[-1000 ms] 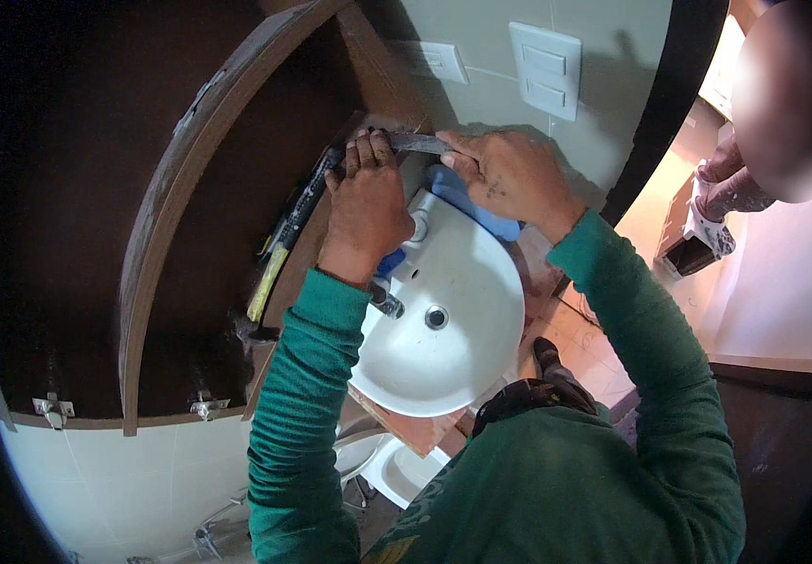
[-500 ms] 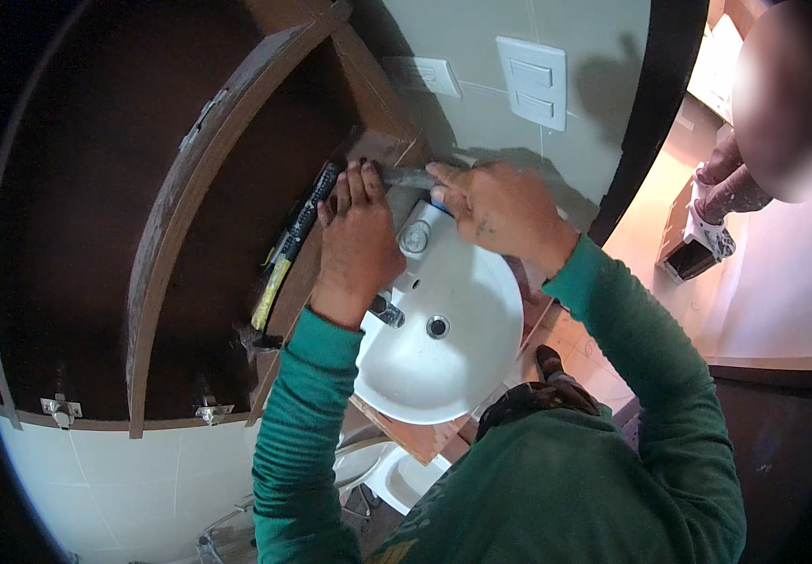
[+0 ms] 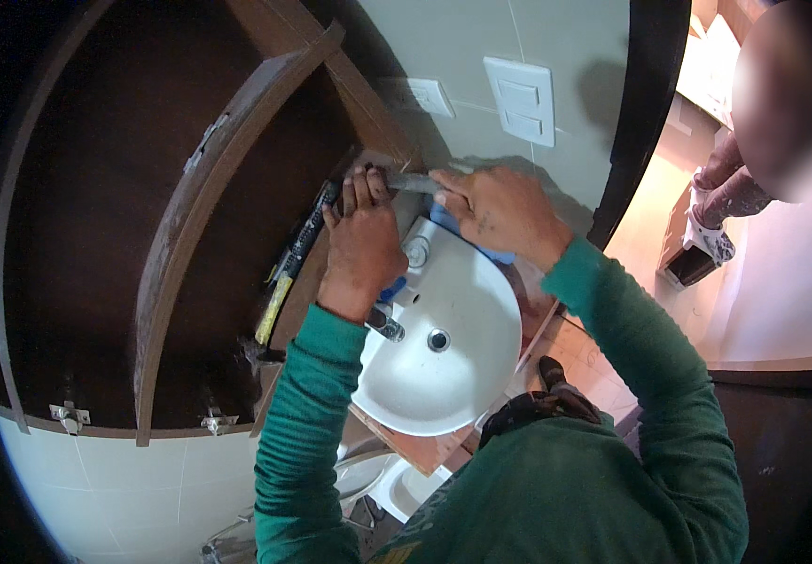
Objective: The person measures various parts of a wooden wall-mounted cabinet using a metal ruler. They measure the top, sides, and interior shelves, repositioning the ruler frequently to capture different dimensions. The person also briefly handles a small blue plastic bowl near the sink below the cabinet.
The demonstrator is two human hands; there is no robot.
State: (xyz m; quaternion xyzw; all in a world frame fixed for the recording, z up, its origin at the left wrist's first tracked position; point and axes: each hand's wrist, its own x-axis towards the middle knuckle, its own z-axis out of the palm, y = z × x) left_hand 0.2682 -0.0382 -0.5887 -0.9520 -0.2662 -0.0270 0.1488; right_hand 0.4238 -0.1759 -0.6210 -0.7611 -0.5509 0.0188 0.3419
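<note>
My right hand (image 3: 507,214) is closed around a flat grey strip-like tool (image 3: 413,182), its index finger stretched along it; the exact kind is unclear. The tool points left toward the wooden cabinet corner above the white washbasin (image 3: 467,376). At its far end my left hand (image 3: 361,249) lies with fingers extended and pressed down on the wood, thumb apart; its fingertips touch or nearly touch the tool. Beside my left hand, a hammer (image 3: 279,299) with a black and yellow handle rests along the cabinet edge.
A metal faucet (image 3: 385,324) stands at the basin's left, below my left wrist. The open brown cabinet (image 3: 157,273) with metal hinges fills the left. Wall switches (image 3: 523,99) are ahead. At far right, another person's legs (image 3: 740,183) stand on a white step stool (image 3: 697,249).
The view has shifted slightly, so the basin and cabinet sit a little lower. Both hands keep nearly the same places; more blue shows beneath my right hand.
</note>
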